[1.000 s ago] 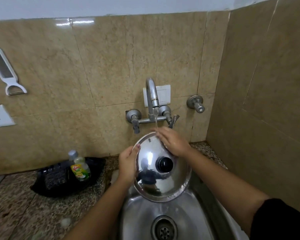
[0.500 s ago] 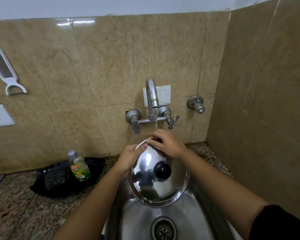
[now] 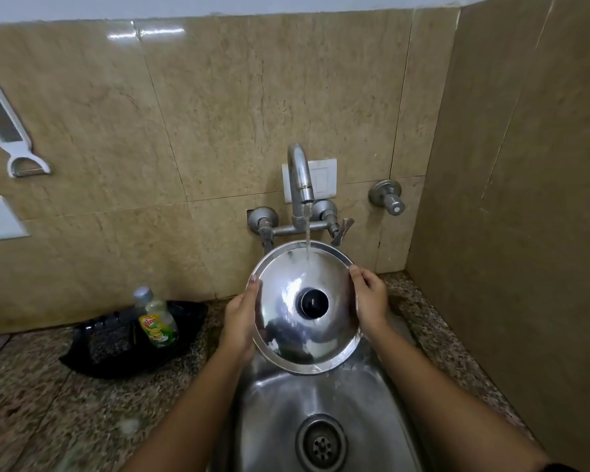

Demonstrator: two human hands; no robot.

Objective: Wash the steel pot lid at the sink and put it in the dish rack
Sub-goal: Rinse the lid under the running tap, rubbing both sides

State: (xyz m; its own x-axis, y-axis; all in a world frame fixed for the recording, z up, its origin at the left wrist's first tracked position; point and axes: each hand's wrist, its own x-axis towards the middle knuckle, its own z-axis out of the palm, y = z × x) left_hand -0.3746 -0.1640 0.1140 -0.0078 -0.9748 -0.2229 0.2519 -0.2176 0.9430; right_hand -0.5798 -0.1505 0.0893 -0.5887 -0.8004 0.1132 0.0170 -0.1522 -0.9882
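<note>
Gripping the steel pot lid (image 3: pixel 304 306) by its rim, left hand (image 3: pixel 241 318) at nine o'clock, right hand (image 3: pixel 368 301) at three, fingers clamped, tilts it over the sink (image 3: pixel 276 413) so tap (image 3: pixel 298 180) water sheets off.

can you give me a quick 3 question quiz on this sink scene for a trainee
1. True or false: water from the tap lands on the steel pot lid.
2. Which grips the lid's rim? A) left hand only B) right hand only C) both
3. Fill in: the soap bottle stands in a black ___.

Key: 1 true; 2 C; 3 tray.
</note>
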